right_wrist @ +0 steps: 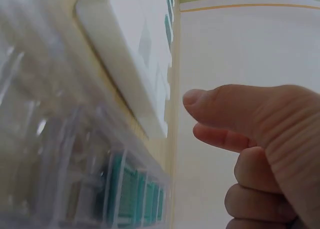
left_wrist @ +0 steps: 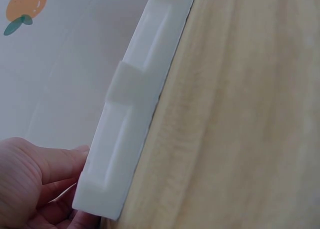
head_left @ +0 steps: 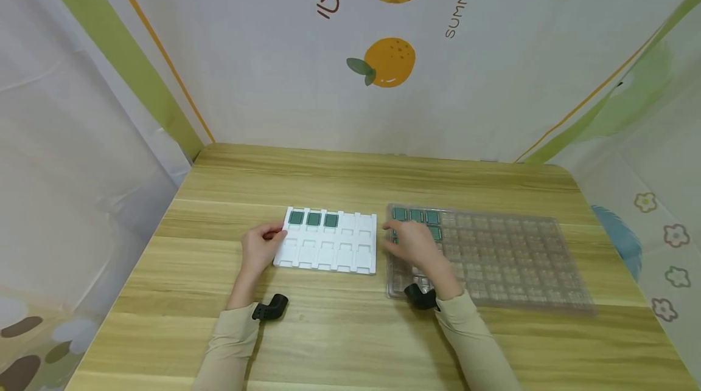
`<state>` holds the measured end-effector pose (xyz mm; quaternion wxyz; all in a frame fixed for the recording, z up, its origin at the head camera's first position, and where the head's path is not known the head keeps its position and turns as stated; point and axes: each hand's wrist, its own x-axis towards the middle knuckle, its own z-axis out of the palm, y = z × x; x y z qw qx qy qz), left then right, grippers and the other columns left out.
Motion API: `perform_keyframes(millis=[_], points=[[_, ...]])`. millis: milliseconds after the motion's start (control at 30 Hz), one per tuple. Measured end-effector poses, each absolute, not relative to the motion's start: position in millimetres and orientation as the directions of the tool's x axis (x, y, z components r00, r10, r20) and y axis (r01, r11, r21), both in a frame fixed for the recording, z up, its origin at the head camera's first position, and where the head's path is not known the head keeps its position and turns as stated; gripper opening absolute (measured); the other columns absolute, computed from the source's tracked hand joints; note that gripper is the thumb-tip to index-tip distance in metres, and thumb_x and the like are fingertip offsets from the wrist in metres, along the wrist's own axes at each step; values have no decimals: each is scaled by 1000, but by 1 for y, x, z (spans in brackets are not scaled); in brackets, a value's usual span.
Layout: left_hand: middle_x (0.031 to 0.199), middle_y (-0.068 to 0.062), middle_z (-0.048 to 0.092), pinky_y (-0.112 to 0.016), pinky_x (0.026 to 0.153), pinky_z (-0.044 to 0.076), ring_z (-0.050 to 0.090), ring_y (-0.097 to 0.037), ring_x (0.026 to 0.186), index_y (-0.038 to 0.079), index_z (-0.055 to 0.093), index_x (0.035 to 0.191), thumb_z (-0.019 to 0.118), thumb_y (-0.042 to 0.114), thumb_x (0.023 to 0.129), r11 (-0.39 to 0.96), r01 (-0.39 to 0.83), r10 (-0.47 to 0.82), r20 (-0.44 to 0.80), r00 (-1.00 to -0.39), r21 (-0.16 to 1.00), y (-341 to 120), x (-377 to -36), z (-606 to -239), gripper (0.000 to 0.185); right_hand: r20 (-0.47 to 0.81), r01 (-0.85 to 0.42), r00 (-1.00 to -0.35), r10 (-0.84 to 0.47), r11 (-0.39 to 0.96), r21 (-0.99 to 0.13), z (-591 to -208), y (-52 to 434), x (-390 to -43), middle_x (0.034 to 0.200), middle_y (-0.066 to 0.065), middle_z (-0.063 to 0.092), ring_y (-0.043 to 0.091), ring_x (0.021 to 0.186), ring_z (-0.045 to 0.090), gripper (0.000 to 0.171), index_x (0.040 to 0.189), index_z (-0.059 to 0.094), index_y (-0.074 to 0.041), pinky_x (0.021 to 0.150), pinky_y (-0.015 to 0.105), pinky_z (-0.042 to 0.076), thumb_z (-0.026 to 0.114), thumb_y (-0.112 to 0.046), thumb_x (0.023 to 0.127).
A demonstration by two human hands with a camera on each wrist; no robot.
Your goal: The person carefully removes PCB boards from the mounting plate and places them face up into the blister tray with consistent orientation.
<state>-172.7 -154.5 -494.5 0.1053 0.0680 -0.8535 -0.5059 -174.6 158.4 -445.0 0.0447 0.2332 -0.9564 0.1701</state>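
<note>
Brushing the clear tray could jolt its chips

The right grip, thumb and forefinger parted, seemingly empty, hangs over that tray; a trailing knuckle might dislodge chips. The left grip pinches the white tray and could tilt it. Counted: two trays on the counter, three green chips in the white, at least five in the clear.

On the table I see a left tray and, just beside it, a right tray. Chips lie in the back left of both.
</note>
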Motion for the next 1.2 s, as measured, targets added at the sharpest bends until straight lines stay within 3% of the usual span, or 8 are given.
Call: perform_keyframes(millis=[133, 367, 767, 967, 1200], points=[[87, -23, 68, -14, 58, 42, 59, -19, 72, -9, 70, 96, 67, -3, 81, 475, -8, -224, 112, -968, 880, -154, -173, -495, 16, 175, -467, -884, -433, 824, -321, -444, 154, -177, 48, -6, 44, 7, 44, 29, 26, 101, 69, -4, 42, 23, 27, 73, -17, 78], [88, -23, 68, -14, 59, 42, 60, -22, 74, -9, 70, 97, 67, -3, 82, 476, -10, -224, 110, -968, 879, -154, -174, -496, 16, 127, -453, -890, -437, 821, -347, -443, 147, -179, 44, -9, 30, 6, 42, 22, 27, 105, 67, -4, 42, 21, 19, 71, -17, 82], [88, -23, 67, -15, 58, 42, 59, -20, 73, -9, 69, 97, 66, -3, 82, 474, -18, -228, 103, -968, 880, -154, -173, -494, 16, 113, -448, -893, -435, 839, -309, -441, 135, -184, 46, -9, 30, 6, 43, 22, 27, 105, 68, -6, 42, 20, 19, 72, -20, 82], [89, -24, 67, -14, 59, 42, 60, -23, 74, -9, 69, 97, 66, -3, 82, 473, -18, -228, 103, -968, 881, -154, -173, -493, 17, 82, -419, -905, -417, 845, -331, -439, 127, -185, 47, -7, 37, 7, 45, 25, 28, 106, 67, -7, 44, 22, 21, 72, -22, 83], [90, -24, 67, -15, 59, 42, 60, -23, 75, -10, 69, 97, 66, -3, 82, 465, -31, -231, 88, -969, 885, -154, -172, -493, 17, 82, -442, -895, -439, 841, -312, -441, 121, -187, 46, -9, 31, 6, 44, 22, 30, 109, 66, -8, 43, 21, 19, 70, -24, 84]])
